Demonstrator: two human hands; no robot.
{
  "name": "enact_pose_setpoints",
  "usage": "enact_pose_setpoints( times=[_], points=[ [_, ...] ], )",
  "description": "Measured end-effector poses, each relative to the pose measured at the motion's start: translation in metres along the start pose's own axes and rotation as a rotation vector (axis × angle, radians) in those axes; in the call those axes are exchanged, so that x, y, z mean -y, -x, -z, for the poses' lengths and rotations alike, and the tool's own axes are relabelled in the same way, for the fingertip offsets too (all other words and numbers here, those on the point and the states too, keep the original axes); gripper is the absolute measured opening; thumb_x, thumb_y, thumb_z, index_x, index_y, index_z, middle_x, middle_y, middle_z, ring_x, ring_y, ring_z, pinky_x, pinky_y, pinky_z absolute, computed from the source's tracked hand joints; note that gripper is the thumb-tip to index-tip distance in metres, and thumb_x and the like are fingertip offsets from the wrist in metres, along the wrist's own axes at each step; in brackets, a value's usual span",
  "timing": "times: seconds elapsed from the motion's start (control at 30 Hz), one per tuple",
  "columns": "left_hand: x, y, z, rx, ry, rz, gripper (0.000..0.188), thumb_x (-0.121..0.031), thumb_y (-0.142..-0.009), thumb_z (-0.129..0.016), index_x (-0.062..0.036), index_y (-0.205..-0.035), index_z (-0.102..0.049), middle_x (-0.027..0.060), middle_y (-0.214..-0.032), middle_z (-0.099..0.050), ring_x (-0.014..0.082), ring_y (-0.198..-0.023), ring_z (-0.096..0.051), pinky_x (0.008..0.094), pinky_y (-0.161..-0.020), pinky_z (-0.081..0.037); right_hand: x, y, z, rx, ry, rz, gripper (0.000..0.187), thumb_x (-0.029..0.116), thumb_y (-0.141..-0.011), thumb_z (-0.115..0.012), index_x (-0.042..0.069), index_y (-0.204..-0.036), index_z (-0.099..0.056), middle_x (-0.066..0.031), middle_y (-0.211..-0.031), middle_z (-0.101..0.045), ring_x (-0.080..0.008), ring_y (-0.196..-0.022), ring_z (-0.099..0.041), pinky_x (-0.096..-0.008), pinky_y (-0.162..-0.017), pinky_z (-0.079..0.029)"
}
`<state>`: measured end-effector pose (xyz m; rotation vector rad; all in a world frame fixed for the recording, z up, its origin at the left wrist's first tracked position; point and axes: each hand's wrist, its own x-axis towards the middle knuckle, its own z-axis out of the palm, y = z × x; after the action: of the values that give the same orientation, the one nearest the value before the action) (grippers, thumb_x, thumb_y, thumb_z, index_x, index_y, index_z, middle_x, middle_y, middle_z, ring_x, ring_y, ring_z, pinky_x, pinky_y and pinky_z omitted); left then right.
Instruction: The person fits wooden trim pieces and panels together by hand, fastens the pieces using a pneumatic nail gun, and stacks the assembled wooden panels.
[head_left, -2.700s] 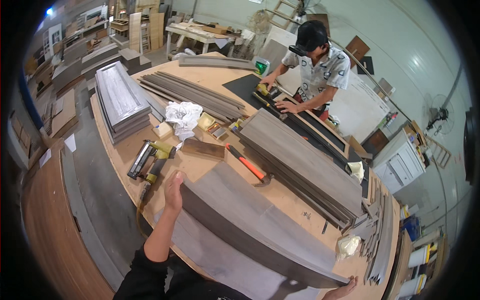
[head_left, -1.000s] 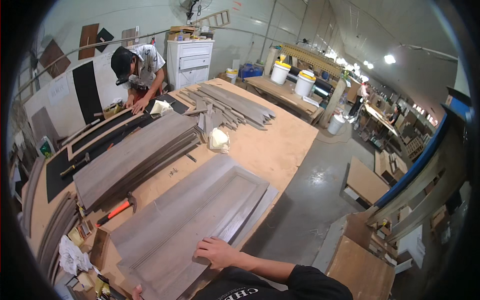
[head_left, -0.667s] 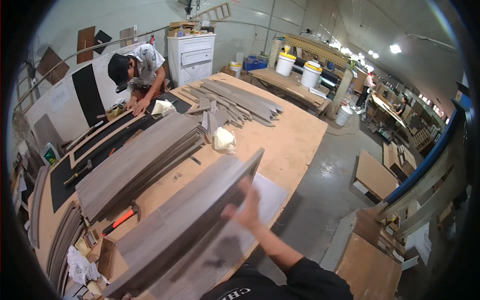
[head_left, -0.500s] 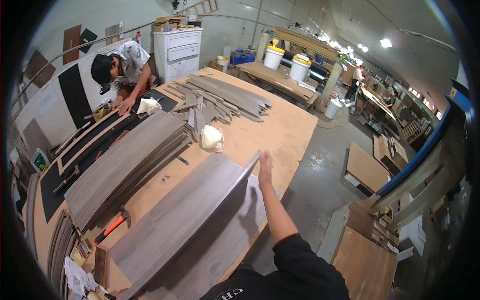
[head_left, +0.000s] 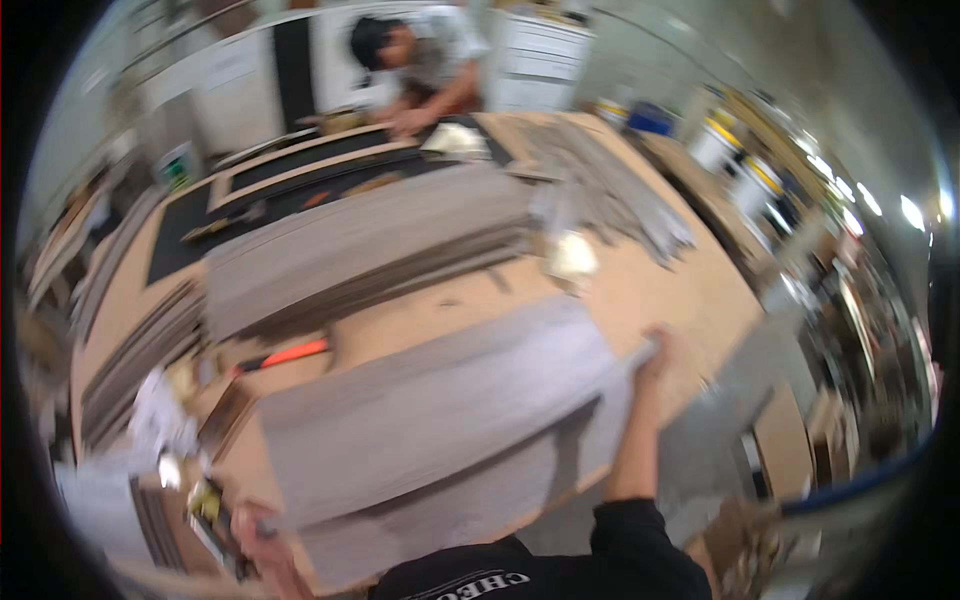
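Note:
My right hand (head_left: 652,360) grips the right end of a long grey wood-grain board (head_left: 430,410), at its near edge. At the left end, my left hand (head_left: 262,535) is closed around the corner, though motion blurs its fingers. The board's near edge is raised and casts a dark shadow on another grey board (head_left: 470,525) beneath it. Beyond the held board, a hammer (head_left: 285,355) with an orange-red and black handle lies beside a stack of grey boards (head_left: 370,235).
Across the tan worktable (head_left: 690,320), a co-worker (head_left: 425,70) leans over a black panel with a pale frame. Narrow grey strips (head_left: 600,185) lie at the far right, near a pale yellow lump (head_left: 572,258). Crumpled white material (head_left: 160,415) sits at the left.
The view has swung, shifting the table in the picture. My left hand has come into view at the board's left end, and my right hand now wraps the right end.

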<state>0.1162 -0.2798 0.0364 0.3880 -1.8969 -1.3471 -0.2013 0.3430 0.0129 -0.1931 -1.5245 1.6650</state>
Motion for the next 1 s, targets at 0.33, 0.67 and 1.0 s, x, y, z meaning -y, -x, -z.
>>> enact_pose_setpoints(
  times=[0.33, 0.67, 1.0],
  points=[
    [-0.028, -0.050, -0.026, -0.068, 0.244, 0.119, 0.045, -0.032, -0.087, -0.040, 0.0016, -0.059, -0.052, 0.0123, -0.063, -0.055, 0.0189, -0.062, -0.051, 0.0308, -0.061, -0.040, 0.024, 0.011, -0.013, -0.005, -0.105, -0.247, 0.030, 0.034, -0.093, -0.048, 0.007, -0.102, -0.055, -0.0043, -0.094, -0.054, -0.0166, -0.093, -0.051, -0.0330, -0.087, -0.038],
    [0.089, 0.008, -0.043, -0.427, 0.358, 0.197, 0.061, -0.062, -0.092, -0.044, -0.0043, -0.077, -0.057, 0.0018, -0.075, -0.057, 0.0133, -0.072, -0.052, 0.0286, -0.066, -0.042, 0.006, 0.054, -0.024, 0.029, -0.112, -0.358, 0.057, 0.057, -0.096, -0.039, 0.004, -0.112, -0.052, -0.0104, -0.114, -0.052, -0.0227, -0.108, -0.046, -0.0390, -0.095, -0.036],
    [0.027, 0.019, 0.002, -0.115, -0.044, 0.513, 0.034, -0.026, -0.087, -0.066, 0.0018, -0.106, -0.064, 0.0083, -0.093, -0.066, 0.0133, -0.085, -0.058, 0.0281, -0.076, -0.046, 0.011, 0.072, 0.027, 0.594, 1.066, -0.101, 0.060, 0.048, -0.085, -0.064, -0.006, -0.112, -0.059, -0.0162, -0.104, -0.065, -0.0292, -0.093, -0.060, -0.0380, -0.086, -0.045]
  ],
)
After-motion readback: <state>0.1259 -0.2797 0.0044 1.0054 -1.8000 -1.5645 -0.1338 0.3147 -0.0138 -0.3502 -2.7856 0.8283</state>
